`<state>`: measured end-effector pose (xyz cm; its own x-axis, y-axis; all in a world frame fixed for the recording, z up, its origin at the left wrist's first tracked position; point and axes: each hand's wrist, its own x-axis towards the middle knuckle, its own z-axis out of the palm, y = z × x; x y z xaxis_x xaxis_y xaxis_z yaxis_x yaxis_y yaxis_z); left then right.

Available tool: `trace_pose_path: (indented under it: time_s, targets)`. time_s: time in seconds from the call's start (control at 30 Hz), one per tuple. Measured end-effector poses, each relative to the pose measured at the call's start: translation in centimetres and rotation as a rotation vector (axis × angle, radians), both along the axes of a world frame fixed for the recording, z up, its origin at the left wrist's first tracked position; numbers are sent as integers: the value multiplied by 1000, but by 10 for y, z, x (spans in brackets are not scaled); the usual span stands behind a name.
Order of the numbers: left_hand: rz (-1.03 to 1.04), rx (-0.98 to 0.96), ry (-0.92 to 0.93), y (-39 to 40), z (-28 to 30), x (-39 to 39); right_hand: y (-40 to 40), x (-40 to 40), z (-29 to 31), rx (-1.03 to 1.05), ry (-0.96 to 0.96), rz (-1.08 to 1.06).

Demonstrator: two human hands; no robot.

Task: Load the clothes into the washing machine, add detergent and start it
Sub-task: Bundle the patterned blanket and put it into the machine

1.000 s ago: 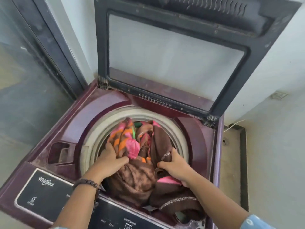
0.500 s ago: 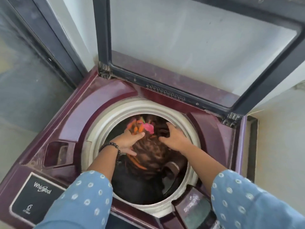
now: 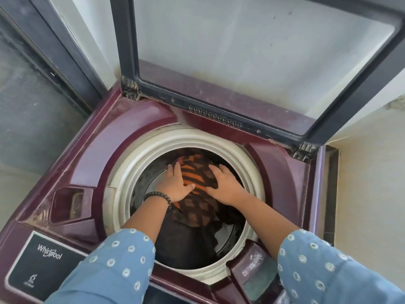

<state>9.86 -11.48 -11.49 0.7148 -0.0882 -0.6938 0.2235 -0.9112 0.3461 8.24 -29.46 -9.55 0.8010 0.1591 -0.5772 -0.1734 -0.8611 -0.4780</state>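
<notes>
A: Record the state of your hands.

B: Your left hand and right hand are both down inside the drum, at the centre of the frame. Each lies flat, fingers spread, palm pressed onto the clothes. Neither pinches or grips any fabric. A dark bead bracelet sits on your left wrist. Blue dotted sleeves fill the lower edge of the frame.

A: And the clothes?

B: In the drum, below its cream rim. The top piece under your palms is brown with orange stripes; darker cloth lies beneath it toward the lower part of the opening. Nothing hangs over the rim.

A: The washing machine?

B: The washing machine has a maroon top, and its lid stands raised at the upper half of the frame, hinged at the back. A compartment marked DETERGENT sits at the lower right of the opening; I cannot tell what it holds. A recessed pocket lies at the left, and a black panel with a brand logo at the lower left.
</notes>
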Motion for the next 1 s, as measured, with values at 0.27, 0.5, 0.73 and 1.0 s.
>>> trace_pose_path:
  time_s: [0.27,0.5,0.73,1.0]
  targets:
    - [-158,168,-120,-4,9,-6,3,-9,11,-57,-33,46]
    - [-223,201,-178,-10,25,-18,3,-24,25,-108,-70,66]
    - [-213,162,-318,-25,51,-43,7,-48,45,-196,-176,134]
    - [-188,221,-582,-30,71,-67,1,-72,61,-279,-300,160]
